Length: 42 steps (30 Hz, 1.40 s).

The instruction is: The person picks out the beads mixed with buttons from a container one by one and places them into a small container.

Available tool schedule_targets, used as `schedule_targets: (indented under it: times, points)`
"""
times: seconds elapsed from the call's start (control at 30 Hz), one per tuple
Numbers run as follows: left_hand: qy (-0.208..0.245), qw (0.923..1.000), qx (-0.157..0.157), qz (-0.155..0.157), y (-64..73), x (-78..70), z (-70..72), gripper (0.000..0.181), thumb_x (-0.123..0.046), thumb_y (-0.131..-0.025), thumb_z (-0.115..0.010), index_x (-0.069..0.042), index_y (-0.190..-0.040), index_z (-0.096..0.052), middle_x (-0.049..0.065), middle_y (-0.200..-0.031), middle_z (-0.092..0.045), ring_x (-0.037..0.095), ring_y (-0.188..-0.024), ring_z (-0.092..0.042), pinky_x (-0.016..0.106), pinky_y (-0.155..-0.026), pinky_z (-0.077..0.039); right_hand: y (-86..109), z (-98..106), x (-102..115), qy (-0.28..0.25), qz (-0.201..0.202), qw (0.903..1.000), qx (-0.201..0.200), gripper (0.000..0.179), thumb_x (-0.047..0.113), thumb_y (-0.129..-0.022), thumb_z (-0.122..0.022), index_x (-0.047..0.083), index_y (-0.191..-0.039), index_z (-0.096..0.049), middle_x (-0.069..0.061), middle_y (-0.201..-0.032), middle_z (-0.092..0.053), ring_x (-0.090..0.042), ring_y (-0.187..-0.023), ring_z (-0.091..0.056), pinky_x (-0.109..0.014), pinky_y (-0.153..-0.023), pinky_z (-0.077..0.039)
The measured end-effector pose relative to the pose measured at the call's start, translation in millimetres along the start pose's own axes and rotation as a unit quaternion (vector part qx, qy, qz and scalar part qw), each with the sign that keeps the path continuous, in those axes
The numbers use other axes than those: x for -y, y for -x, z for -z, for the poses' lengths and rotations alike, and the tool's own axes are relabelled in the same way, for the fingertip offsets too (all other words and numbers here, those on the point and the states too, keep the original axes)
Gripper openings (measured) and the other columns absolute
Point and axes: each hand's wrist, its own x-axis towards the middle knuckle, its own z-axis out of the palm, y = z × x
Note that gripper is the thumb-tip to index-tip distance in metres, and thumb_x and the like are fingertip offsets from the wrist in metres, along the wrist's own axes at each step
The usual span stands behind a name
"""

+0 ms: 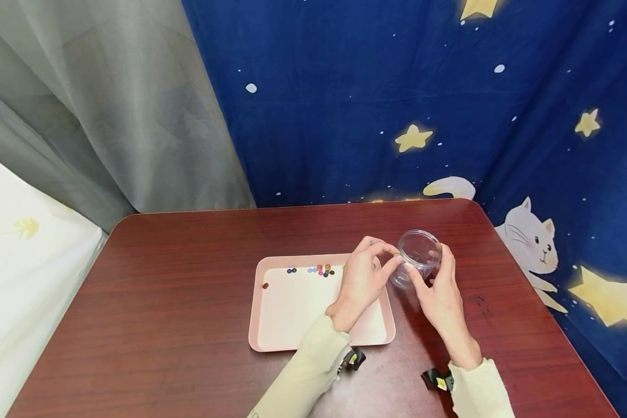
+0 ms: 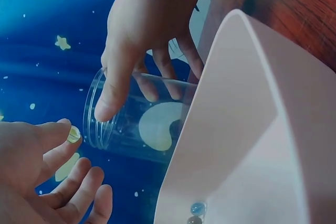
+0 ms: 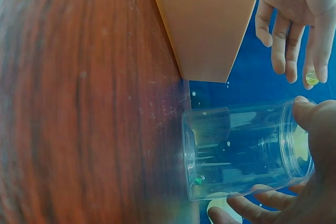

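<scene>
My left hand (image 1: 362, 277) pinches a small yellow translucent bead (image 2: 74, 134) between thumb and fingertip, right beside the mouth of a clear plastic jar (image 1: 420, 251). In the left wrist view the other fingers of that hand are loosely bent. My right hand (image 1: 441, 295) grips the jar near its rim, thumb on the near side and fingers round the far side. The jar stands upright on the table, lidless. A small green bead (image 3: 199, 180) lies at its bottom in the right wrist view.
A pink tray (image 1: 277, 343) lies left of the jar, under my left forearm. Several small coloured beads (image 1: 326, 271) sit near its far side, and a reddish-brown bead (image 1: 265, 285) lies at its left. Beyond the brown table (image 1: 188, 290) hangs a blue starry curtain (image 1: 345, 104).
</scene>
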Motion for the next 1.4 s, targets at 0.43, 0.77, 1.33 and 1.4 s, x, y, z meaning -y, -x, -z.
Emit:
schedule_targets:
  times: [0.43, 0.77, 1.33, 1.4]
  points:
    - [-0.001, 0.9997, -0.018, -0.019, -0.8, -5.1, -5.7, 0.01, -0.03, -0.096, -0.076, -0.025, -0.104, -0.079, -0.007, -0.117, -0.064, -0.001, -0.059, -0.047, 0.013, -0.057, -0.041, -0.4, 0, 0, -0.005, 0.006, 1.0, -0.001, 0.081, 0.028, -0.099, -0.072, 0.015, -0.161, -0.021, -0.02, -0.146, -0.047, -0.041, -0.122, -0.06, -0.061, -0.093, -0.055]
    - [-0.008, 0.9996, -0.025, -0.014, -3.7, -5.6, -11.9, 0.012, -0.032, -0.097, -0.074, -0.027, -0.107, -0.079, -0.007, -0.122, -0.063, 0.003, -0.082, -0.057, 0.014, -0.072, -0.045, -1.2, -1, -1, -0.003, 0.008, 1.0, -0.004, 0.081, 0.027, -0.098, -0.073, 0.015, -0.161, -0.022, -0.019, -0.146, -0.047, -0.039, -0.122, -0.061, -0.059, -0.092, -0.055]
    - [0.0, 0.9998, -0.018, -0.013, -5.5, -9.3, -19.2, 0.013, -0.031, -0.098, -0.073, -0.03, -0.109, -0.079, -0.007, -0.122, -0.062, 0.003, -0.082, -0.053, 0.014, -0.069, -0.042, -0.2, 0, -3, -0.002, 0.0, 1.0, 0.01, 0.082, 0.027, -0.1, -0.07, 0.016, -0.162, -0.018, -0.019, -0.148, -0.045, -0.04, -0.125, -0.059, -0.061, -0.095, -0.055]
    - [-0.002, 0.9998, -0.018, -0.01, -5.7, -9.8, -20.4, 0.013, -0.031, -0.098, -0.073, -0.03, -0.109, -0.079, -0.007, -0.12, -0.061, 0.002, -0.081, -0.052, 0.014, -0.069, -0.041, -0.5, 0, -3, -0.002, 0.001, 1.0, 0.009, 0.082, 0.027, -0.1, -0.07, 0.015, -0.162, -0.019, -0.02, -0.148, -0.046, -0.04, -0.125, -0.06, -0.06, -0.095, -0.055]
